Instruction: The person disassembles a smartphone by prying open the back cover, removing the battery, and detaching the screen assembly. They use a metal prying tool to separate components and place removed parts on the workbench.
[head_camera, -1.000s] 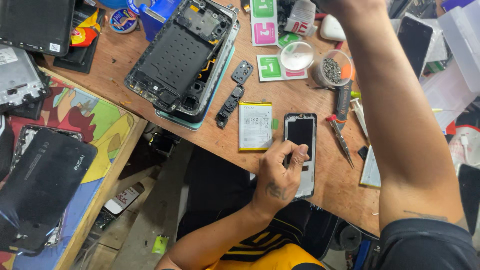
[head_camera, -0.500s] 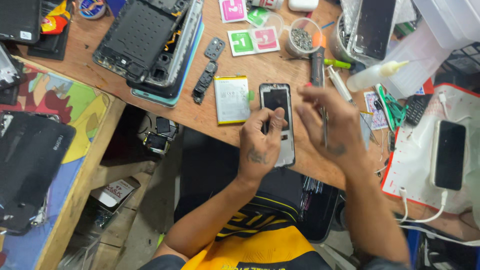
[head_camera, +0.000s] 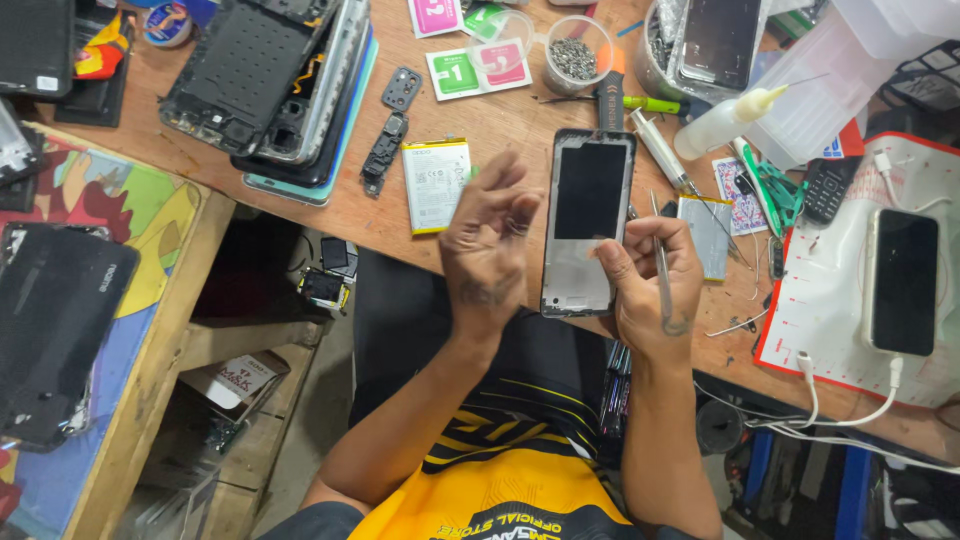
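Fingers (head_camera: 500, 195) of the left hand (head_camera: 487, 250) are loosely curled and spread, gripping nothing that I can see; they hover just beside the left edge of the phone frame (head_camera: 585, 225), and whether a fingertip touches it I cannot tell. On the right hand (head_camera: 650, 280) the fingers are closed around thin metal tweezers (head_camera: 660, 262), which stand nearly upright in the grip, while the thumb presses against the frame's lower right edge.

From where I watch, the phone frame lies on the wooden workbench (head_camera: 480, 125), its bottom end hanging over the near edge above the person's lap. Just left of it sits a white battery (head_camera: 436, 185), with two small black parts (head_camera: 390, 135) beyond that and a stack of opened phone bodies (head_camera: 280, 85) further left. Behind the frame I see a small tub of screws (head_camera: 577, 50), a glue bottle (head_camera: 725, 120) and a syringe (head_camera: 662, 150). To the right a red mat (head_camera: 850, 300) carries a phone on a white cable (head_camera: 902, 280).

Compared with half a second ago, the left hand has lifted off the frame's face and opened, and the right hand, then spread flat beside the frame, has now closed on the tweezers and taken the frame's edge.

A painted side table (head_camera: 150, 230) stands at the left, over a cluttered floor.
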